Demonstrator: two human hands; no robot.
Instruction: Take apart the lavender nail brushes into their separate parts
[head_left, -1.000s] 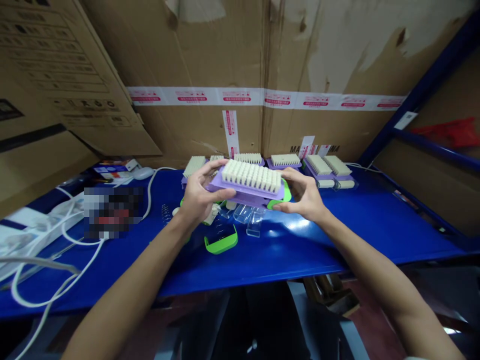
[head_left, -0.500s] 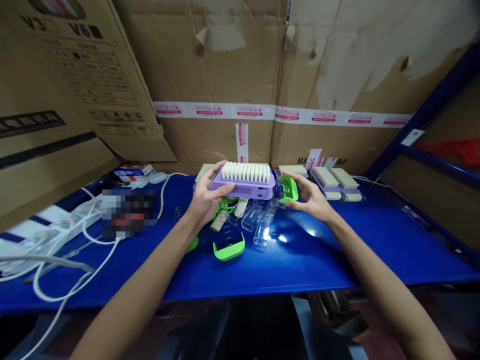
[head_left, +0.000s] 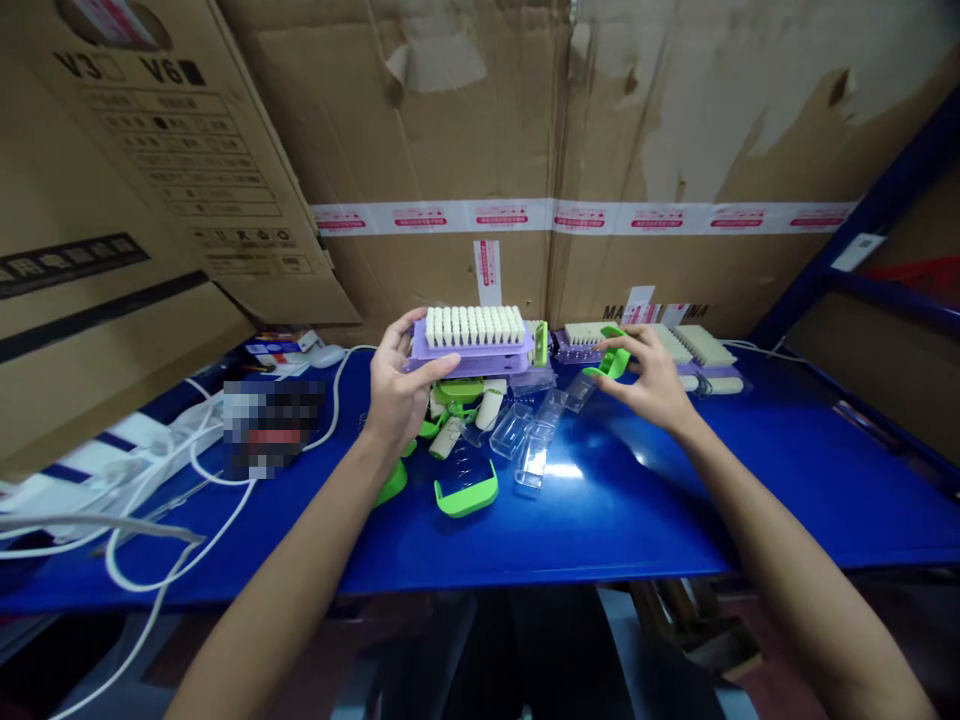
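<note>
My left hand [head_left: 394, 390] is closed around a purple plastic block with cream bristle-like rows on top [head_left: 474, 345], held level above the table with the thumb along its front. Off to the right, my right hand [head_left: 654, 385] pinches a curved bright green plastic piece [head_left: 616, 360] between thumb and fingers. Under the purple block lie several green and cream parts, among them a cream roller [head_left: 491, 405]. A green bracket-shaped piece [head_left: 466, 497] rests nearer the front. Beside these lie clear plastic pieces [head_left: 531, 465].
More bristled purple blocks [head_left: 705, 345] line the back right, against a cardboard wall [head_left: 450, 270]. White cables [head_left: 124, 560] and a power strip [head_left: 176, 440] spread over the left of the blue table [head_left: 615, 520]. A pixelated object [head_left: 274, 425] lies near them.
The purple block has moved slightly left in my left hand. My right hand has moved away to the right with the green piece, which has turned, widening the gap between them.
</note>
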